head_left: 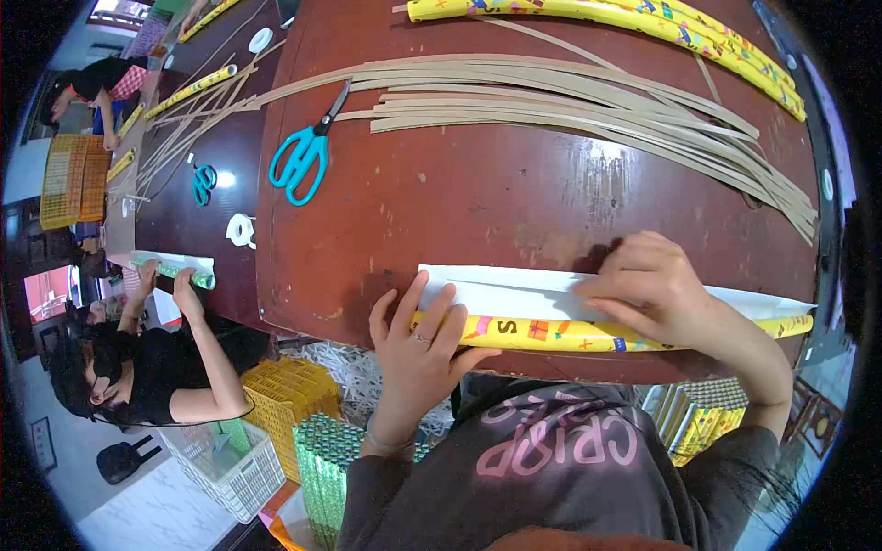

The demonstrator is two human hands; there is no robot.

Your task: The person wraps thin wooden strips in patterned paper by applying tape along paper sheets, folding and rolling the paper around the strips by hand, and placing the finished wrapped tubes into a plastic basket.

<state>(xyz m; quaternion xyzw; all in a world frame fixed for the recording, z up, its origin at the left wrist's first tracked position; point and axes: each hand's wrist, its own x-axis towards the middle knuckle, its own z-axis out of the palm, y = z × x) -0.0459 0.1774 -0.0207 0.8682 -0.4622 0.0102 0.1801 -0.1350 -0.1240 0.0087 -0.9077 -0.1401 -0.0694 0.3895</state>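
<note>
Worktop [441, 211]: dark red, scuffed, under the roll and running well past its far side. Person in black [156, 358]: off the roll's left end, both hands at a green tube [175, 272]. Strips [551, 89]: tan, long, loosely bundled, beyond the roll and roughly parallel to it (fanned a bit at both ends). Yellow tubes [634, 23]: a few side by side, furthest beyond the roll. Roll [560, 333]: yellow print, lying along the worktop's near edge, white sheet [501, 283] spread flat along its far side. Yellow crate [287, 390]: below and left of the roll. Right hand [657, 285]: over the roll's right half, fingers curled at the sheet; can't tell if it's pinching anything. Left hand [415, 335]: gripping the roll's left end, fingers across the top, thumb on the near side (ring on one finger). Scissors [303, 163]: teal handles, blades parted slightly, beyond the roll's left end. Tape [241, 230]: white, past the roll's left end.
</note>
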